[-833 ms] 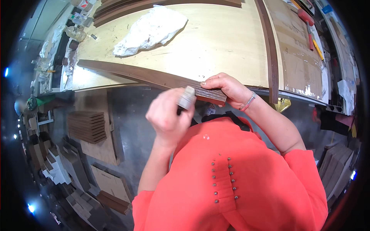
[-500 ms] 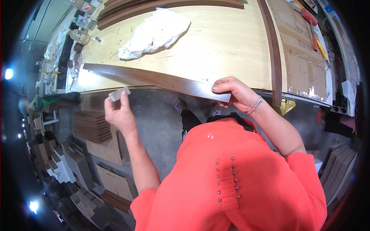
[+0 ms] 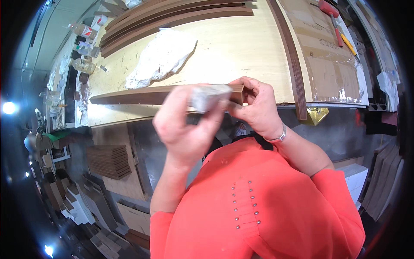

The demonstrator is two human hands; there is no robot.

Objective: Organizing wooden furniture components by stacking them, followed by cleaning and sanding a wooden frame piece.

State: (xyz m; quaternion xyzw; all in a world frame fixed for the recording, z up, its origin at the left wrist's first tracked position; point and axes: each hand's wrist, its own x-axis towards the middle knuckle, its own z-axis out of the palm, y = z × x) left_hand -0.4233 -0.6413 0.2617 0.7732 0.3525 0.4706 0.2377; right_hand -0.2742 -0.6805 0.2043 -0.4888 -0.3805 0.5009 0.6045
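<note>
A long brown wood-look strip reaches across the near edge of the table, its far left end lying over the tabletop. My right hand closes its fingers round the strip's right end, where an angled profile shows. Pinched between thumb and fingers of my left hand is a small grey-white block, blurred by motion. The block is in front of the strip close to that right end; whether the two touch is hard to see.
Behind lies a crumpled white cloth on the pale table. More brown strips are at the back, and another runs along the right. Flattened cardboard, a red mallet and plastic bottles sit near the sides.
My left hand has swung right and up with the block, to the strip's right end. The strip has been turned and levelled, and my right hand's fingers now wrap its end.
</note>
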